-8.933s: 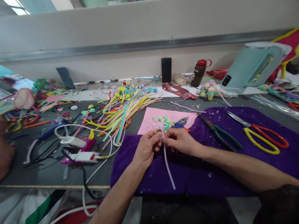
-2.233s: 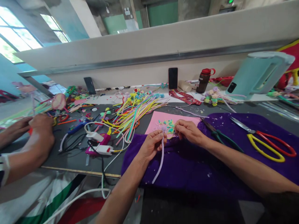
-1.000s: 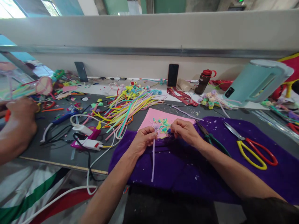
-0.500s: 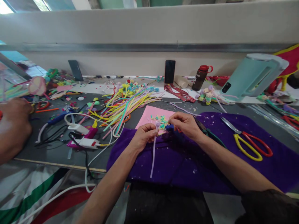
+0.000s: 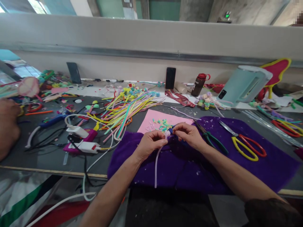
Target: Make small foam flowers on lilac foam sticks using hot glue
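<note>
— Stem [image 5: 156,165]: where is it?
— Lilac, pinched at its top in the left hand [image 5: 149,145], its tail hanging down over the purple cloth [image 5: 260,170].
— And the right hand [image 5: 188,136]?
— Fingertips closed on something small and dark, blue I think, pressed against the stem's pale tip [image 5: 167,134]. Too small to tell exactly what.
— How far along does it look?
— Early, I'd judge. The tip has a little bud on it, but the stem below is bare. Cut bits [image 5: 162,124] lie unused on the pink sheet [image 5: 151,118] just beyond.
— Tools?
— Pliers [image 5: 210,138] and scissors [image 5: 243,146] rest untouched on the cloth to the right.
</note>
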A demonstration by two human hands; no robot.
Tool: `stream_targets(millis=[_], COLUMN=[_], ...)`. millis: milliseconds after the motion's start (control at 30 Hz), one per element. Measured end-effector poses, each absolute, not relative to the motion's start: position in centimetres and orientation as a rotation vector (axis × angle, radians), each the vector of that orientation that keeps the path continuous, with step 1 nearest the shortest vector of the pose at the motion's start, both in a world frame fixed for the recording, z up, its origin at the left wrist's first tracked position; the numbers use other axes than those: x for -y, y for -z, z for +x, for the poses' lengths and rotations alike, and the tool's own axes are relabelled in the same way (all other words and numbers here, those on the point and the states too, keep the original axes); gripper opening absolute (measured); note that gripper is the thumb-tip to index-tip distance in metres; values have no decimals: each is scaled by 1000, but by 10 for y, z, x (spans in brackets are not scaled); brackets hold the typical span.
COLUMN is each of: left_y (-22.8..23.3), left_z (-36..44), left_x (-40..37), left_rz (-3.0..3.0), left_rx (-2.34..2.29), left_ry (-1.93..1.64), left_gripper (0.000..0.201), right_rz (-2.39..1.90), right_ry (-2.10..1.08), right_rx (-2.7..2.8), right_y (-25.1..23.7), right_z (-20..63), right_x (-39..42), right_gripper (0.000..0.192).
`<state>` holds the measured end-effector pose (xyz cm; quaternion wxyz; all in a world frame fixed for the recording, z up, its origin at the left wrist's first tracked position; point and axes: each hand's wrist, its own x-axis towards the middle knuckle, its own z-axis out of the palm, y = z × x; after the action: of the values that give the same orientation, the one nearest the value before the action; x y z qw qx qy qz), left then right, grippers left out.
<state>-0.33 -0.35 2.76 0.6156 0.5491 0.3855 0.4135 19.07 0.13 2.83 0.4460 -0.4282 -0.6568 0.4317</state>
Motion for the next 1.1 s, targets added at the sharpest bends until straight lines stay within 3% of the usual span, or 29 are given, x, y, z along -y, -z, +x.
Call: stream_targets(millis=[167, 300, 1100], left_y=[-23, -18, -19], left_z=[2, 4, 7], left_x=[5, 6, 9], left_rz=[1471, 1701, 2019], left_rx=[-988, -1094, -1135], left_ry=[-968, -980, -908], left_gripper=[15, 10, 9], right_rz=[-963, -906, -929], right_ry=[-1261, -1250, -1021], right_rx=[1701, 1785, 1881], right_y=[-20, -17, -15], right_z=[193, 192, 188], right_x=[3, 5, 7], right_gripper=[40, 46, 20])
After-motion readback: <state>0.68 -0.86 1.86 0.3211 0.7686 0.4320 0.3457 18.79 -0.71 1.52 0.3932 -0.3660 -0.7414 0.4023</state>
